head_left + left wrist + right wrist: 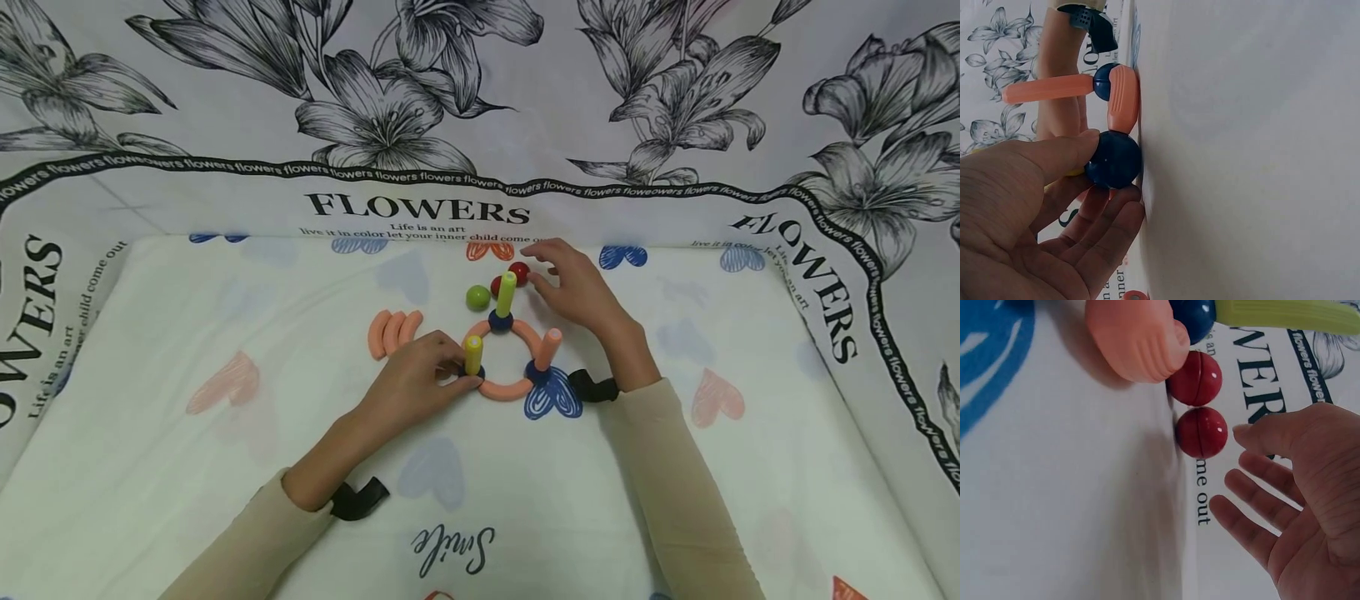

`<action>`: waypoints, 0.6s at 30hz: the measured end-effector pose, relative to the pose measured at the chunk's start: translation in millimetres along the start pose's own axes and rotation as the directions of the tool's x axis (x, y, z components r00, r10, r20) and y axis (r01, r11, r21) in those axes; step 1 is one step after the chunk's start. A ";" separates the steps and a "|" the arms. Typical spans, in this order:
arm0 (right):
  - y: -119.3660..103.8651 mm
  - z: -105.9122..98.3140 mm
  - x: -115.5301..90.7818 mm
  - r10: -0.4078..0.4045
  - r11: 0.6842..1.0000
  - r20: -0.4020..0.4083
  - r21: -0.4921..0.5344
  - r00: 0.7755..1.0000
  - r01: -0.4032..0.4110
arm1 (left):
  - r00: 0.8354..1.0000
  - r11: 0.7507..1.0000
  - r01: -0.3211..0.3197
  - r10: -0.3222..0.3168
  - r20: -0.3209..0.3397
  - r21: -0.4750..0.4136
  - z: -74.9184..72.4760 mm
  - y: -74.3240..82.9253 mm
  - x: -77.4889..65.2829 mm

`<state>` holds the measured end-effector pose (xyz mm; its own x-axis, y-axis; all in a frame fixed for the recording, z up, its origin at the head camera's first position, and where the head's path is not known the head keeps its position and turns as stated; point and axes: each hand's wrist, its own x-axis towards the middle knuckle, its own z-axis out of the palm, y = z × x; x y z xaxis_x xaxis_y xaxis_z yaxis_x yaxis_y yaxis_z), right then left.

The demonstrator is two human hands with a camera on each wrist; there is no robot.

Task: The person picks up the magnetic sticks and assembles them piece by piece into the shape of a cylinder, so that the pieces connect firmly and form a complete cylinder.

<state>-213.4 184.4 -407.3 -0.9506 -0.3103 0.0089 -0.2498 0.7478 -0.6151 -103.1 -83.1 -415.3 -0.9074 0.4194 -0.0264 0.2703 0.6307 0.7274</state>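
A ring of curved orange pieces (506,390) lies on the cloth, joined by dark blue balls. Short yellow (473,355), light green (506,293) and orange (550,348) sticks rise from those balls. My left hand (408,379) pinches the blue ball (1115,159) under the yellow stick between thumb and fingers. Beyond the ring, my right hand (573,287) hovers beside a red ball (519,272), thumb and fingers spread with nothing between them. In the right wrist view, that red ball (1202,432) sits by a second red ball (1196,378), near the thumb tip.
A light green ball (477,297) lies left of the red ones. Several loose curved orange pieces (392,333) lie side by side left of the ring. The white cloth (300,292) carries printed hearts, and a flower-printed sheet (555,125) surrounds it.
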 end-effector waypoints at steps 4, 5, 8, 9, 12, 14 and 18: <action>-1.2 2.9 1.1 -0.036 0.999 0.011 -0.004 0.999 0.036 | 1.000 1.000 -0.002 0.002 0.002 -0.004 -0.4 0.0 -0.5; -1.4 3.3 1.1 -0.044 0.999 0.011 -0.002 0.999 0.044 | 1.000 1.000 -0.003 0.003 0.003 -0.005 -0.6 0.1 -0.4; -1.7 4.6 2.2 -0.062 0.998 0.011 -0.001 0.998 0.062 | 1.000 1.000 -0.008 0.008 0.003 -0.009 -1.5 0.4 0.3; -2.0 5.0 2.4 -0.066 0.998 0.009 0.001 0.998 0.066 | 1.000 1.000 -0.009 0.009 0.001 -0.009 -1.9 0.5 0.6; -2.4 7.0 3.7 -0.071 0.997 0.012 0.004 0.997 0.071 | 1.000 1.000 -0.017 0.017 -0.010 -0.009 -2.7 0.5 1.1; -2.2 8.5 3.8 -0.063 0.998 0.019 0.005 0.998 0.063 | 1.000 1.000 -0.021 0.021 -0.016 -0.009 -2.4 0.1 0.5; 0.4 11.2 2.2 -0.031 0.999 0.035 -0.005 0.999 0.032 | 0.999 0.999 -0.029 0.029 -0.014 -0.016 -0.3 -0.6 -1.2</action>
<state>-213.6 177.5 -416.4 -0.9352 -0.3542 0.0004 -0.2808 0.7408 -0.6103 -102.3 -84.2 -415.5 -0.9037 0.4281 0.0045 0.2915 0.6076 0.7389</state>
